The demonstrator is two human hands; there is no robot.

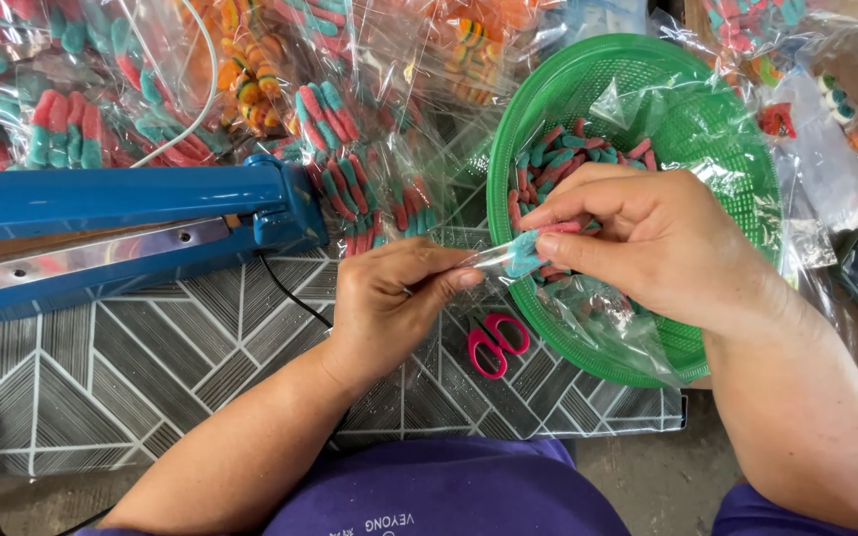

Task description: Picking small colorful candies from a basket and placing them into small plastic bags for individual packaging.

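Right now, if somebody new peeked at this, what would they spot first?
Probably the two hands in the middle, the left hand and the right hand, pinching a small clear bag of pink and teal candy between them. Behind them sits a bright green basket with more candy in it. A big blue sealing machine lies at the left, with small pink scissors below the hands.

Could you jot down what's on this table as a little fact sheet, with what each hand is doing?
Left hand: pinches one end of a small clear bag
Right hand: pinches the bag's other end, over the basket
Bag contents: red and teal candy
Basket: green plastic basket, holding loose candy of the same colours
Sealer: blue heat sealer, left of the hands
Scissors: small pink scissors, below the hands
Behind: filled candy packets piled up
Surface: grey patterned mat
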